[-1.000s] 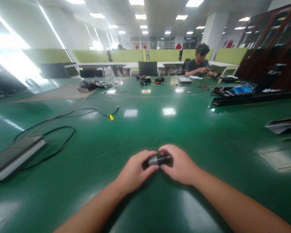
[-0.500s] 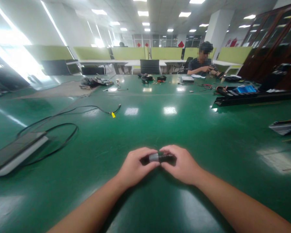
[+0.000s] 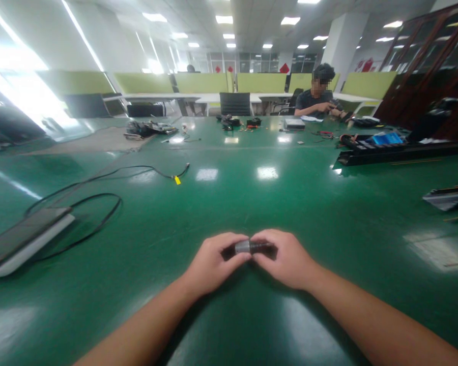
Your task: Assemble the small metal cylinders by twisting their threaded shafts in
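Note:
A small dark cylinder with a grey section [image 3: 243, 247] lies crosswise between my hands, low over the green tabletop [image 3: 229, 203]. My left hand [image 3: 217, 257] is closed around its grey left part, thumb in front and fingers behind. On its dark right part, my right hand [image 3: 286, 256] is closed in the same way. The fingertips of both hands nearly meet at the cylinder's middle. Its two ends are hidden in my palms, and its exact kind is too small to make out.
At the left lies a flat grey-and-white device [image 3: 26, 239], with a black cable [image 3: 110, 216] looping from it. Another cable end carries a yellow tag [image 3: 177, 180]. Black metal rails [image 3: 389, 153] lie at the right. Across the table a person [image 3: 316, 99] handles something dark.
My right fingers have shifted slightly on the dark part of the cylinder. My left hand keeps its hold, and the view has tilted a little.

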### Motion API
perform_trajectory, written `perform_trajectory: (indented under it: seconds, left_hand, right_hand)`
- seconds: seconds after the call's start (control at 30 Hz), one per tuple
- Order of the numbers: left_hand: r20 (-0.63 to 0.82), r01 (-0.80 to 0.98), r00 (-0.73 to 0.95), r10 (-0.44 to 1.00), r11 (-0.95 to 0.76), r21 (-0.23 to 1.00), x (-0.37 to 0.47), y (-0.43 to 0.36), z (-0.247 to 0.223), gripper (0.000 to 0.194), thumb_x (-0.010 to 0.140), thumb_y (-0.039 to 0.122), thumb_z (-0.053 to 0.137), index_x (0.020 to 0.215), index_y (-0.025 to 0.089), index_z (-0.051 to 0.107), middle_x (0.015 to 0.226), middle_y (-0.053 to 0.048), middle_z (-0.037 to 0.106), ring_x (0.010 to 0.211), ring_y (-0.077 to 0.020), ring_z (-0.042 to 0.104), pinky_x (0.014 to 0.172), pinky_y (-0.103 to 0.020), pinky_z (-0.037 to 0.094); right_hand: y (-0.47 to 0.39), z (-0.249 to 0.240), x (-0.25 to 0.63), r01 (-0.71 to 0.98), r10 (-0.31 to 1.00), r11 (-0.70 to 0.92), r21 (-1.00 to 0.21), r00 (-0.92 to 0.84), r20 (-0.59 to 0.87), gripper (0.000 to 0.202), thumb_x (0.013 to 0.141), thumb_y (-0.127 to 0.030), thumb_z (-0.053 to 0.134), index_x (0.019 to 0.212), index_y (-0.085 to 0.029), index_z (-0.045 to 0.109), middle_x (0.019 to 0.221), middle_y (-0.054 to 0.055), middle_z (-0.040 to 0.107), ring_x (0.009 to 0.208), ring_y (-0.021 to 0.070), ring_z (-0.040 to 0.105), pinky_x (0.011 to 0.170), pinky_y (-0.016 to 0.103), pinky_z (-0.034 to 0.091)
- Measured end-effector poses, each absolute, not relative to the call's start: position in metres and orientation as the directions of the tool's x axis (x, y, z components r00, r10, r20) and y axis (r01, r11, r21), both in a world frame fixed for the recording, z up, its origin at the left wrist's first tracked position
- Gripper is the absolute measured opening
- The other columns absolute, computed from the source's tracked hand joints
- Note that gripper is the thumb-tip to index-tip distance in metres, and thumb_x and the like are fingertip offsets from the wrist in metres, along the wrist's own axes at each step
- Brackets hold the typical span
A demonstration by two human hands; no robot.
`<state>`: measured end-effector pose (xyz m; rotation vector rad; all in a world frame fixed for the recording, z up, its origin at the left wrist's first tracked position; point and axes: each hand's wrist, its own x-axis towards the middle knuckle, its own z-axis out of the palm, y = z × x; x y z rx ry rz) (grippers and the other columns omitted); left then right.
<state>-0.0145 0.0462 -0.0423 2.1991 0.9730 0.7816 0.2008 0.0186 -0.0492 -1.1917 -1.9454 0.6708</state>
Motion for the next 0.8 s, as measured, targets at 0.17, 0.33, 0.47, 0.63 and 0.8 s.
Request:
perform_trajectory:
  seconds: [0.17, 0.33, 0.47, 0.63, 0.8]
  left_hand:
    - [0.319, 0.406, 0.557, 0.767, -0.587, 0.700, -0.0141, 0.0460, -0.0424, 0.023, 0.085, 0.033, 0.071, 0.107, 0.024, 0.069, 0.098, -0.001, 0.072, 0.089, -0.0152, 0.066, 0.082, -0.026, 0.049]
    - [0.359, 0.382, 0.561, 0.746, -0.618, 0.687, -0.0130, 0.0452, -0.0413, 0.022, 0.084, 0.030, 0.073, 0.105, 0.023, 0.069, 0.097, -0.002, 0.072, 0.088, -0.0152, 0.066, 0.082, -0.026, 0.049]
    - [0.362, 0.391, 0.559, 0.746, -0.621, 0.679, -0.0129, 0.0445, -0.0405, 0.022, 0.084, 0.030, 0.073, 0.105, 0.023, 0.069, 0.098, -0.001, 0.072, 0.089, -0.0145, 0.066, 0.082, -0.025, 0.049]
    - [0.354, 0.407, 0.555, 0.753, -0.617, 0.674, -0.0121, 0.0436, -0.0414, 0.022, 0.084, 0.031, 0.073, 0.104, 0.022, 0.070, 0.098, -0.003, 0.073, 0.088, -0.0161, 0.067, 0.081, -0.027, 0.050]
    - [0.352, 0.420, 0.541, 0.763, -0.609, 0.673, -0.0110, 0.0423, -0.0414, 0.023, 0.084, 0.033, 0.072, 0.104, 0.022, 0.071, 0.099, -0.004, 0.073, 0.089, -0.0167, 0.067, 0.082, -0.028, 0.051]
  right_hand:
    - [0.0177, -0.0496, 0.2004, 0.513, 0.908, 0.416, -0.751, -0.279, 0.313, 0.024, 0.077, -0.015, 0.070, 0.099, -0.023, 0.071, 0.092, 0.001, 0.072, 0.084, 0.0183, 0.065, 0.077, 0.029, 0.049]
    - [0.0177, -0.0496, 0.2011, 0.492, 0.901, 0.429, -0.758, -0.293, 0.320, 0.018, 0.079, -0.015, 0.070, 0.095, -0.022, 0.072, 0.090, 0.000, 0.073, 0.082, 0.0162, 0.066, 0.075, 0.027, 0.048]
    - [0.0193, -0.0498, 0.2014, 0.487, 0.893, 0.442, -0.754, -0.317, 0.319, 0.014, 0.080, -0.015, 0.070, 0.092, -0.022, 0.073, 0.089, 0.000, 0.073, 0.080, 0.0155, 0.066, 0.073, 0.026, 0.048]
    - [0.0200, -0.0501, 0.2018, 0.497, 0.897, 0.434, -0.751, -0.316, 0.309, 0.011, 0.081, -0.016, 0.070, 0.090, -0.021, 0.074, 0.088, 0.001, 0.073, 0.079, 0.0155, 0.065, 0.072, 0.026, 0.047]
    - [0.0197, -0.0501, 0.2023, 0.498, 0.894, 0.441, -0.747, -0.318, 0.316, 0.010, 0.081, -0.016, 0.070, 0.090, -0.021, 0.074, 0.087, 0.001, 0.073, 0.079, 0.0160, 0.065, 0.071, 0.026, 0.047]
